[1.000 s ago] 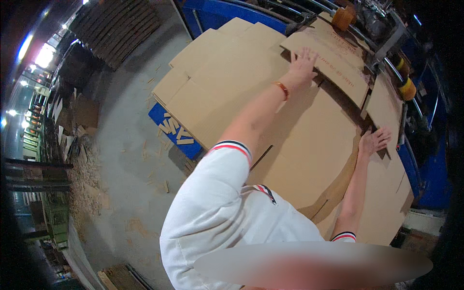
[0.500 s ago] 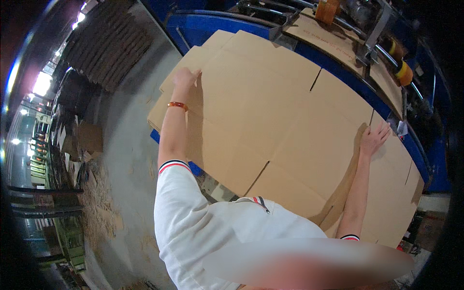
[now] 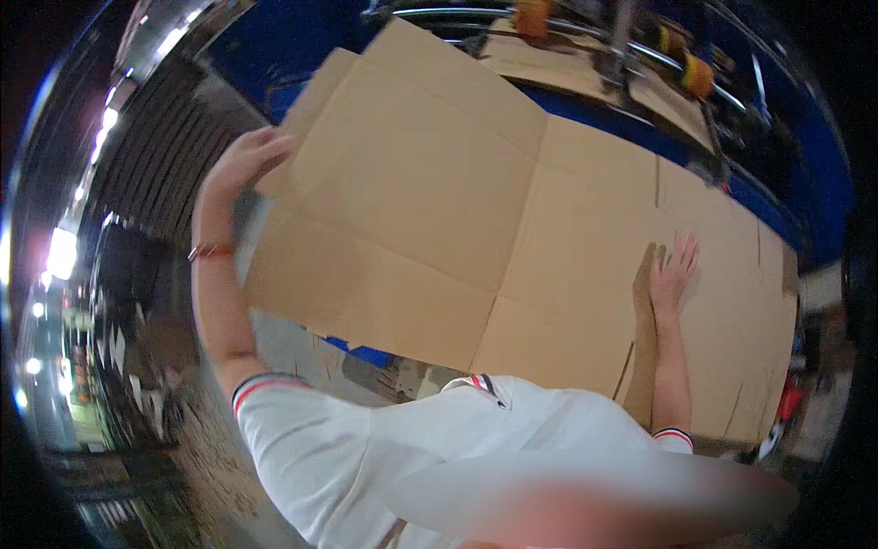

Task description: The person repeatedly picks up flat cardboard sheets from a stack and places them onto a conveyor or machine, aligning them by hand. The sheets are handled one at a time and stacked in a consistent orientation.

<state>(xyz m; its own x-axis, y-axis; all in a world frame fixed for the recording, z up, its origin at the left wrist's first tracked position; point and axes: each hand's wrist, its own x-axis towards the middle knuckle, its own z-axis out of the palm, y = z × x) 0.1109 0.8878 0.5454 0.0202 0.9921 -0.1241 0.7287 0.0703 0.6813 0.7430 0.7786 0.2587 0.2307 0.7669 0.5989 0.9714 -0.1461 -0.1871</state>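
A large brown cardboard sheet [image 3: 430,192], creased and slotted like a flattened box, spreads across the blue machine in front of me. Its left part is lifted and bent up along a crease, while the right part lies flat. My left hand [image 3: 245,163] holds the raised left edge; its fingertips are partly hidden and slightly blurred. On the flat right part, my right hand [image 3: 674,274] rests palm down with fingers spread, near a slot.
Behind the sheet runs a blue machine [image 3: 768,220] with metal rods, orange-yellow rollers [image 3: 698,77] and another cardboard piece [image 3: 585,69]. Dark stacked sheets [image 3: 155,146] stand at the far left. Scraps [image 3: 215,457] litter the floor at lower left.
My left hand has moved left and lifted the sheet's left part, which now bends at a crease. My right hand has slid left and nearer, away from the far edge.
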